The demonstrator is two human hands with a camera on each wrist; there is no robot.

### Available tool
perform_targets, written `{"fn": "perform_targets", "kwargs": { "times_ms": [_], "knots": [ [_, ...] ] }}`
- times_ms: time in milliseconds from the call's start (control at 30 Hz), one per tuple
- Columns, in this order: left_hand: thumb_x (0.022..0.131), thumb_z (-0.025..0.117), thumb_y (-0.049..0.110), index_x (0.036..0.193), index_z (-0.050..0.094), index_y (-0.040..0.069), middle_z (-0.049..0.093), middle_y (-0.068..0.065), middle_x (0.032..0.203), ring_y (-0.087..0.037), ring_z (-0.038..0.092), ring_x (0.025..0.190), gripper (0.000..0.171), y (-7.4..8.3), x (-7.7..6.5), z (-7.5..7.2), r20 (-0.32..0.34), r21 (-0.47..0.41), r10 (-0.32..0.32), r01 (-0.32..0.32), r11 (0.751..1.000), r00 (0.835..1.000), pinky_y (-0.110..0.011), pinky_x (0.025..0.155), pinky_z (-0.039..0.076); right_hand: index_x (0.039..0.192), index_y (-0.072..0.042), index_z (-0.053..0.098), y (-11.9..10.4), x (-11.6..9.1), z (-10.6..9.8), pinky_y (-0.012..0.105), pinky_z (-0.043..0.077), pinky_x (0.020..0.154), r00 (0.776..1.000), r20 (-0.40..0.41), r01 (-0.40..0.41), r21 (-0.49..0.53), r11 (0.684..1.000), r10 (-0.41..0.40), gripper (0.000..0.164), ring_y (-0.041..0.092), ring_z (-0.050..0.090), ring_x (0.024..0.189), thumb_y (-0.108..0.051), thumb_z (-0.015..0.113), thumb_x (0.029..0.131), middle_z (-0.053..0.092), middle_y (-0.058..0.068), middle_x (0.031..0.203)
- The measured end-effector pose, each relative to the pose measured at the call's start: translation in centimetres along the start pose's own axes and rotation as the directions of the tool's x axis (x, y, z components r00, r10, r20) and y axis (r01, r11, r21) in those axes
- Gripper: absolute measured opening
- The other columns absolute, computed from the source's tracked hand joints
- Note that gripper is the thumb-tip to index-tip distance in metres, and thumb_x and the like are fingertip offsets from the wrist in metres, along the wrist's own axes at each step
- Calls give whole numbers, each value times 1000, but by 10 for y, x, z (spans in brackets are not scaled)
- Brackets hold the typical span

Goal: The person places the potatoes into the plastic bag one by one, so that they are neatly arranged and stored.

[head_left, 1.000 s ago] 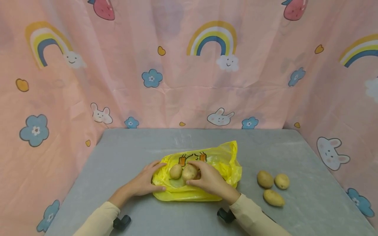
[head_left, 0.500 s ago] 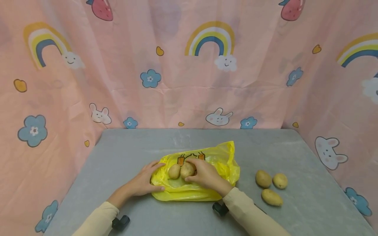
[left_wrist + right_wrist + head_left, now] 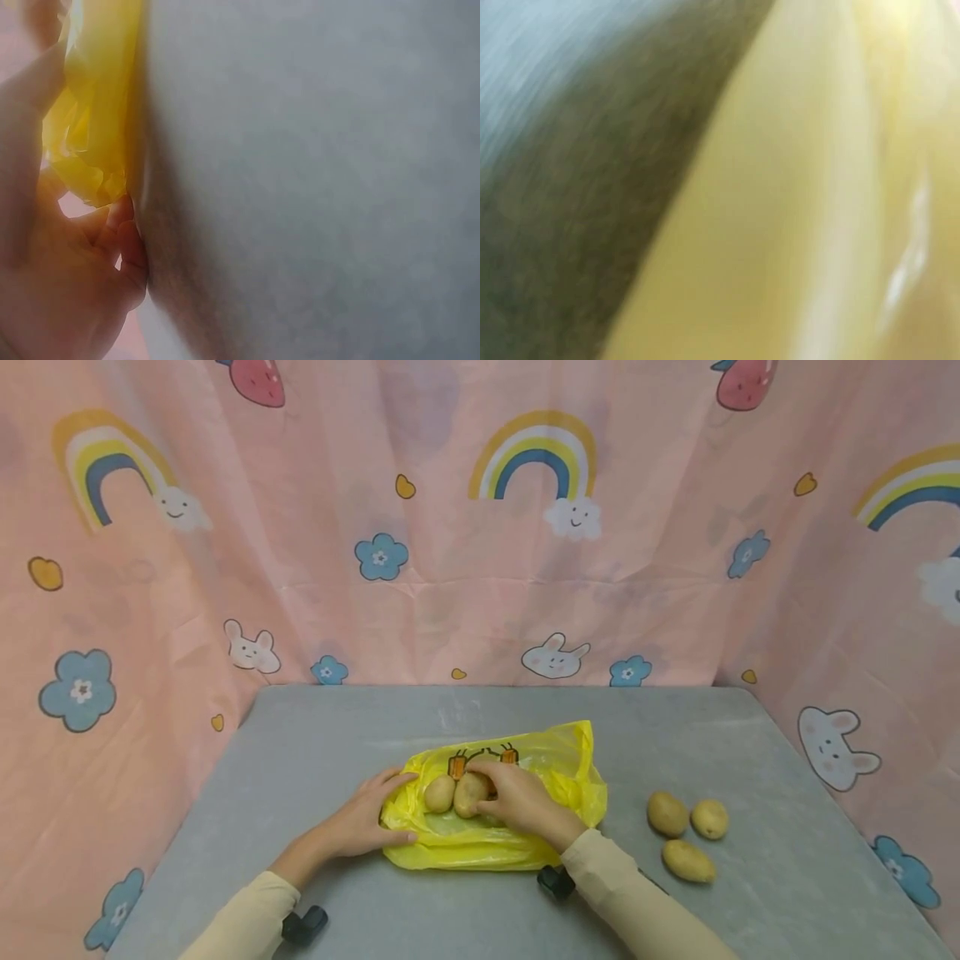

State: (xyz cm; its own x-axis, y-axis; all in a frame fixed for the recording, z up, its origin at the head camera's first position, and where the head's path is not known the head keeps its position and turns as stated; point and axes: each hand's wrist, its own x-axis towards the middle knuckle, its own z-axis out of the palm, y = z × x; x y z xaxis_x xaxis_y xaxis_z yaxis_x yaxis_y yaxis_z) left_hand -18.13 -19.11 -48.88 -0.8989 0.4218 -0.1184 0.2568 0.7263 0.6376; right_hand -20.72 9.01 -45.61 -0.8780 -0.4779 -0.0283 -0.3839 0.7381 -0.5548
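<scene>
While head view shows potatoes [image 3: 471,795], left wrist view, fingers [image 3: 133,251] against bag [image 3: 105,112].

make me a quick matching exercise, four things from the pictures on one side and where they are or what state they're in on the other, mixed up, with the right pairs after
Things
1. left hand
2. three loose potatoes
3. right hand
4. yellow bag

Places and states
a. gripping a potato
b. thin and crinkled
c. touching the bag's left end
d. on the grey table, off to the bag's right

Pairs: 1-c, 2-d, 3-a, 4-b
</scene>
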Motion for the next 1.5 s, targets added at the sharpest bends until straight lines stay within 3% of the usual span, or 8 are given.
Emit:
{"fn": "perform_targets", "kwargs": {
  "times_ms": [433, 833, 933, 1067, 1333, 1500],
  "knots": [
    [82, 76, 59, 156, 39, 26, 31, -13, 164, -42, 30, 149, 89, -1, 1, 5, 2, 14, -5, 5, 1000, 1000, -69, 112, 31, 142, -5, 56, 6, -4, 0, 51, 48, 106, 997, 45, 61, 43, 997, -63, 60, 34, 59, 128, -22, 79, 89, 62, 14, 140],
    [81, 76, 58, 156, 39, 27, 31, -13, 164, -42, 30, 149, 89, 1, 0, 7, 3, 5, -8, 8, 1000, 1000, -70, 111, 31, 145, -9, 54, 7, -16, -11, 52, 44, 111, 999, 17, 41, 121, 992, -44, 59, 32, 54, 135, -31, 73, 94, 58, 11, 145],
    [82, 76, 58, 156, 38, 28, 30, -13, 164, -43, 29, 149, 89, 1, 0, 6, 1, 9, -16, 16, 1000, 1000, -71, 111, 31, 145, -10, 53, 5, -20, -15, 46, 51, 99, 999, 10, 41, 121, 992, -43, 59, 27, 63, 114, -32, 72, 94, 58, 10, 144],
    [82, 76, 59, 157, 37, 28, 29, -14, 165, -44, 28, 150, 90, 2, -1, 5, -1, 9, -22, 22, 1000, 1000, -72, 111, 31, 145, -13, 54, 2, -26, -22, 33, 51, 78, 998, -16, 57, 121, 991, -56, 57, 15, 59, 86, -33, 72, 95, 59, 9, 141],
    [82, 75, 60, 157, 37, 27, 30, -15, 164, -45, 29, 149, 91, 3, -2, 2, -9, 8, -16, 16, 1000, 1000, -73, 111, 30, 146, -21, 53, -1, -44, -39, 34, 53, 78, 996, -52, 75, 112, 991, -69, 54, 15, 62, 89, -30, 70, 96, 57, 5, 147],
    [82, 76, 60, 157, 37, 26, 31, -14, 164, -45, 30, 149, 92, 3, -1, 3, -18, 13, -17, 17, 1000, 1000, -72, 111, 31, 146, -20, 53, -1, -59, -50, 35, 53, 78, 992, -91, 96, 95, 991, -87, 53, 16, 64, 94, -31, 69, 96, 57, 6, 146]
  ]
}}
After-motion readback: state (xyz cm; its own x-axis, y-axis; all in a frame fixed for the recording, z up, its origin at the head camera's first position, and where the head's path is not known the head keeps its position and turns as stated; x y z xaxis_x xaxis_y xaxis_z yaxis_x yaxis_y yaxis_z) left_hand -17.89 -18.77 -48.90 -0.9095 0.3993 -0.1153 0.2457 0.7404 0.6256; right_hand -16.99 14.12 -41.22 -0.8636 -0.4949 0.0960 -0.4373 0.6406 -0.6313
